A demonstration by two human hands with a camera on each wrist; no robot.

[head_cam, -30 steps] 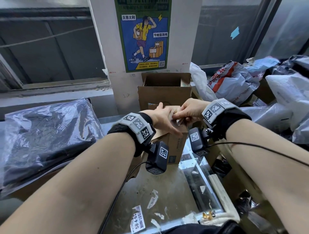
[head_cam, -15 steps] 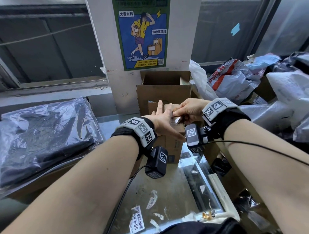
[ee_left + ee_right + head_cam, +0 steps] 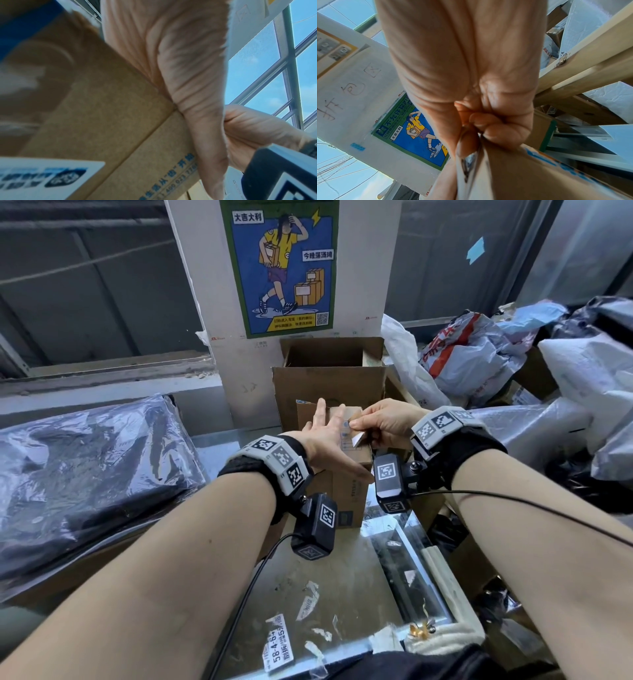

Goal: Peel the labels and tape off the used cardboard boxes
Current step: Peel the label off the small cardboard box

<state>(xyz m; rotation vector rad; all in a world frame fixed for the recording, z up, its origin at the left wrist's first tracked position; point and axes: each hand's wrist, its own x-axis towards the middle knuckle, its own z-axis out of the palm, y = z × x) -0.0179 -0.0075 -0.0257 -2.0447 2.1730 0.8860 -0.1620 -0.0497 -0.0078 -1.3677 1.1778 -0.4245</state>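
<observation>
1. Glass counter (image 3: 342, 587) with torn paper scraps (image 3: 308, 601) on it stands below a white pillar (image 3: 202, 302) that carries a blue poster (image 3: 279, 265); a small box (image 3: 346, 491) stands on this counter, near its far end.
2. Left hand (image 3: 329, 440) lies flat on the top of the box, fingers straight and spread, and presses it down; in the left wrist view the palm (image 3: 171, 60) touches the cardboard (image 3: 102, 108) along the top edge.
3. Right hand (image 3: 383, 422) is beside the left one, touching it, with the fingers curled; it pinches a white label (image 3: 356, 436) between the thumb and fingers.
4. One corner of the label is lifted away from the box, the rest I cannot tell because the hands cover it.
5. In the right wrist view the fingers (image 3: 496, 128) are closed tight on a thin sheet (image 3: 467, 169) at the edge of the box.
6. Just behind the small box an open box (image 3: 329, 385) stands against the pillar.
7. On the left a black parcel in clear plastic (image 3: 89, 474) lies on the counter.
8. On the right, white and grey mail bags (image 3: 479, 354) are in a pile, well apart from the hands.
9. At the near edge of the counter a peeled label with printed numbers (image 3: 279, 643) sticks to the glass.
</observation>
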